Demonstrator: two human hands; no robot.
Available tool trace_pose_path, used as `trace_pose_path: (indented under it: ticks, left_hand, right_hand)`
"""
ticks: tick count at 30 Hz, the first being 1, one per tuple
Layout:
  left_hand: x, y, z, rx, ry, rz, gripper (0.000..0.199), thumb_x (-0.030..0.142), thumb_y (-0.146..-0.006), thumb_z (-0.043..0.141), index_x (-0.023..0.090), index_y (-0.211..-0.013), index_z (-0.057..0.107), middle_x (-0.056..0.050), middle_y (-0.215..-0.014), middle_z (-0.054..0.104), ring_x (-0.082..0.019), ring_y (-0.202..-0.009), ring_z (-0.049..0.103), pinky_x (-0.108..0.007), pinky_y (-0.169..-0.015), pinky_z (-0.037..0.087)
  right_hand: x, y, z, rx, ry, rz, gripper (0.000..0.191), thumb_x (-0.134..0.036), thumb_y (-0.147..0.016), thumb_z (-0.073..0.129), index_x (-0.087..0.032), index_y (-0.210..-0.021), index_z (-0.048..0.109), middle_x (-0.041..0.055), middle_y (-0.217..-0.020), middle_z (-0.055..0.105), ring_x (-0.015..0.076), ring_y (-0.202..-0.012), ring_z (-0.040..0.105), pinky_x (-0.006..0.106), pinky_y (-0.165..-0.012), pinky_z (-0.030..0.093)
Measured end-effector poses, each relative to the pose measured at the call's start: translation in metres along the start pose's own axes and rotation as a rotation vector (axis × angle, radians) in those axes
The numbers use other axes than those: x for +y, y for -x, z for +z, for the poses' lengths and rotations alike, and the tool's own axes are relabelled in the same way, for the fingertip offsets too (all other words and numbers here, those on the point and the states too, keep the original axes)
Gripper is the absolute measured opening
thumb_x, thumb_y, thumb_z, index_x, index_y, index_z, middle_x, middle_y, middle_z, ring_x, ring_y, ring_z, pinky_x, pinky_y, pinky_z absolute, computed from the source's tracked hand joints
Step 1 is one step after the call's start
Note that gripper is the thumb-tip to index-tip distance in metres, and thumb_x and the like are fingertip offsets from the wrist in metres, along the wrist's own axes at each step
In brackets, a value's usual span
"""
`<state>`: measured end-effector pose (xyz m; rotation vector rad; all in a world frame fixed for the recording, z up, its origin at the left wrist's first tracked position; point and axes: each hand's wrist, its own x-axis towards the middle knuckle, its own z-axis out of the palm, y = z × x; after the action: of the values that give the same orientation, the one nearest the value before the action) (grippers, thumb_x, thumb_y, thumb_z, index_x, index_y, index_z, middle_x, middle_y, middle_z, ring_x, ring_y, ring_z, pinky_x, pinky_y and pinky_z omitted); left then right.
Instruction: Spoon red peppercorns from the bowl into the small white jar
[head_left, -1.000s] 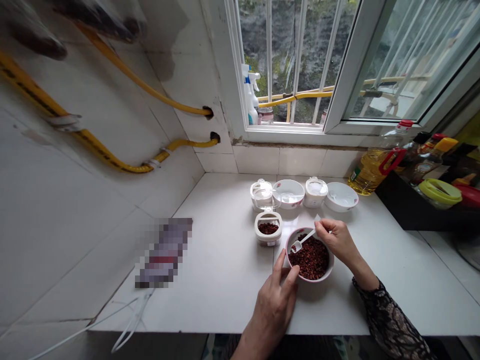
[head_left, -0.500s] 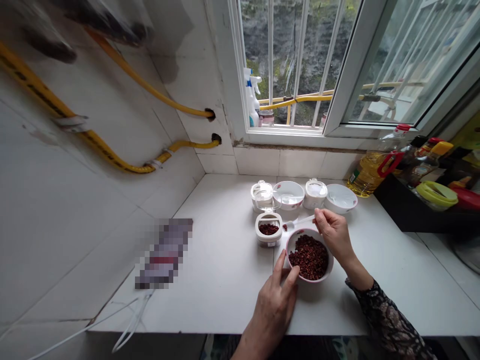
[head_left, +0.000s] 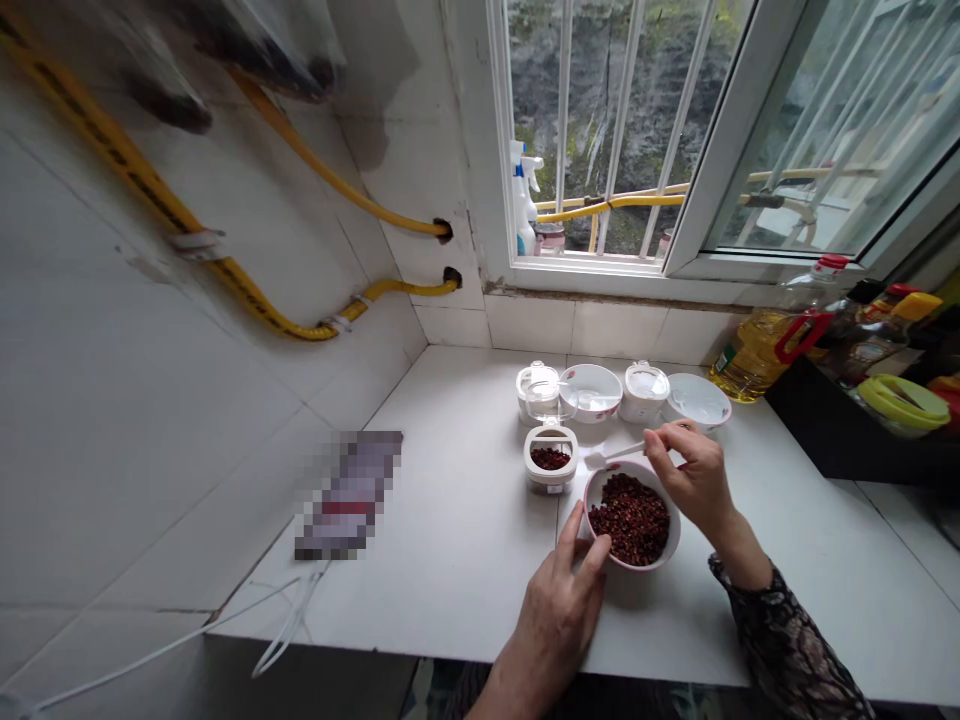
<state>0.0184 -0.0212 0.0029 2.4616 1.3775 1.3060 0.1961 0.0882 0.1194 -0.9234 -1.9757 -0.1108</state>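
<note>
A white bowl with a pink rim (head_left: pixel 672 545) holds a heap of small dark red dried peppercorn-like pieces (head_left: pixel 630 518). My left hand (head_left: pixel 559 600) grips its left side, with one fingertip over the rim. Between the fingers of my right hand (head_left: pixel 694 475) is the handle of a small white spoon (head_left: pixel 596 460), held above the bowl's far edge. The spoon's head points left toward a clear jar with a white collar (head_left: pixel 551 485), whose lid stands open. Similar dark red pieces lie inside the jar. No pieces show on the spoon.
Behind stand a white-lidded jar (head_left: pixel 537 375), a white bowl (head_left: pixel 591 412), another jar (head_left: pixel 645 385) and a second bowl (head_left: pixel 697 405). At right are an oil bottle (head_left: pixel 757 345) and a black box of condiments (head_left: pixel 832 430). A blurred-out object (head_left: pixel 352 500) with a white cable lies left.
Dark red pieces were on the spoon's head before; none show there now. My right hand has turned slightly with the spoon. The view has shifted, so everything sits farther right.
</note>
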Motion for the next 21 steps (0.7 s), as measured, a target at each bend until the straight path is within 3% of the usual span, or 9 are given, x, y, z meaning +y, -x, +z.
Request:
trace_pose_path:
  ticks: [4, 8, 11, 21]
  left_hand:
    - [0.0, 0.0, 0.0, -0.02, 0.01, -0.017, 0.04, 0.005, -0.093, 0.045, 0.016, -0.131, 0.051, -0.025, -0.152, 0.038, -0.023, -0.111, 0.067, -0.03, -0.088, 0.058]
    - [0.001, -0.001, -0.003, -0.007, 0.003, -0.008, 0.042, 0.004, -0.092, 0.043, 0.015, -0.132, 0.049, -0.026, -0.149, 0.04, -0.022, -0.111, 0.067, -0.031, -0.086, 0.059]
    - [0.002, -0.002, -0.004, 0.003, -0.002, -0.002, 0.041, 0.003, -0.092, 0.044, 0.015, -0.131, 0.049, -0.027, -0.147, 0.042, -0.022, -0.108, 0.068, -0.03, -0.084, 0.059]
    - [0.001, -0.002, -0.004, -0.011, 0.008, -0.001, 0.039, 0.004, -0.093, 0.045, 0.015, -0.131, 0.049, -0.027, -0.147, 0.042, -0.023, -0.108, 0.068, -0.031, -0.083, 0.06]
  right_hand:
    - [0.02, 0.012, -0.007, -0.179, 0.074, 0.015, 0.04, -0.021, -0.096, 0.05, -0.022, -0.057, 0.042, -0.0047, -0.049, 0.045, 0.0117, -0.048, 0.038, 0.028, -0.062, 0.035]
    - [0.018, 0.022, 0.004, -0.341, 0.079, 0.013, 0.041, -0.024, -0.099, 0.045, -0.02, -0.058, 0.047, -0.0022, -0.052, 0.053, 0.0115, -0.049, 0.038, 0.029, -0.065, 0.035]
    - [0.012, 0.025, 0.01, -0.429, -0.018, 0.09, 0.045, -0.029, -0.099, 0.043, -0.021, -0.055, 0.044, -0.002, -0.049, 0.05, 0.0122, -0.05, 0.036, 0.028, -0.061, 0.034]
    - [0.015, 0.027, 0.004, -0.377, -0.344, 0.574, 0.049, -0.05, -0.091, 0.047, -0.021, -0.052, 0.038, -0.0037, -0.051, 0.032, 0.0107, -0.051, 0.032, 0.026, -0.049, 0.026]
